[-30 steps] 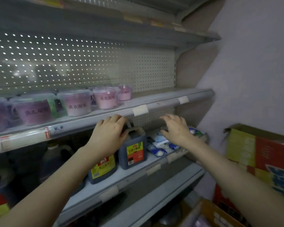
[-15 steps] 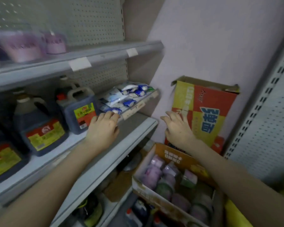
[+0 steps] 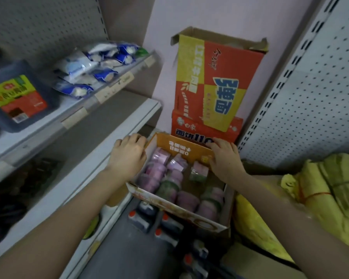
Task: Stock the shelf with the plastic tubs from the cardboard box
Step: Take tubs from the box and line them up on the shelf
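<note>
Shelving (image 3: 117,135) occupies the left of the frame, with a dark jug (image 3: 18,97) and blue-white packets (image 3: 93,65) in the upper left. At centre, the left hand (image 3: 129,158) is set at the left rim of the cardboard box (image 3: 169,204), fingers curled. Whether the rim is gripped cannot be told. Plastic tubs (image 3: 159,174) are packed inside, none lifted. The right hand (image 3: 226,160) is laid, fingers extended, on the far wall, judged to steady the box. Yellow bags (image 3: 320,198) are noted at right.
</note>
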A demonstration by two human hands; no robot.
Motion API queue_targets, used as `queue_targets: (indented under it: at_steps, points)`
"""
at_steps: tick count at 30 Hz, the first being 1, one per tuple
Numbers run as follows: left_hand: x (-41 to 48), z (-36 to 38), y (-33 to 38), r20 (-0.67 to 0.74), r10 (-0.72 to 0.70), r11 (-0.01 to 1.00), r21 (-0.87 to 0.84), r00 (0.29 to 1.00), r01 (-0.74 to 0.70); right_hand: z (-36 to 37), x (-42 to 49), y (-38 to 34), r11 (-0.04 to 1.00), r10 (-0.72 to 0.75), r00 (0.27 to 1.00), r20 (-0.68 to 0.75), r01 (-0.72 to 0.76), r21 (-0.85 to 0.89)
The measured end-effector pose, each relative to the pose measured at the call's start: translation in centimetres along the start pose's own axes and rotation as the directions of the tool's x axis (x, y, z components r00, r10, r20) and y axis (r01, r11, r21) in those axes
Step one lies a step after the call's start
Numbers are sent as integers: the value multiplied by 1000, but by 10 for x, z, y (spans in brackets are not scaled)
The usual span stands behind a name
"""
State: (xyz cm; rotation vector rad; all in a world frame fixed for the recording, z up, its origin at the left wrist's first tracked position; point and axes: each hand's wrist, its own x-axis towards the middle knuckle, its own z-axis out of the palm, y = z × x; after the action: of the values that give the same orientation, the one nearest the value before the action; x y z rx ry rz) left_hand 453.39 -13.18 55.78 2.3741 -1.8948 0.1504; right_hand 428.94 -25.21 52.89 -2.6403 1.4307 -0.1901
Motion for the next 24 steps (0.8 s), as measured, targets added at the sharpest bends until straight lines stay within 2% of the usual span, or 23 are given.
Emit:
queue_targets:
  at_steps: [8, 16, 19, 24]
  points:
    - [16, 74, 35, 144, 18, 999, -32, 989, -14, 68, -7, 49, 992, 86, 989, 120, -97, 86]
    - [45, 156, 33, 290, 62, 994, -101, 955, -34, 145, 22, 73, 969, 176, 953, 247, -212, 126]
    - [62, 188, 31, 292, 95, 984, -169, 952, -46, 173, 40, 80, 949, 218, 935, 280, -270, 162]
    - [88, 235, 26, 305, 136, 979, -186, 943, -81, 218, 67, 85, 925, 265, 904, 335, -337, 178]
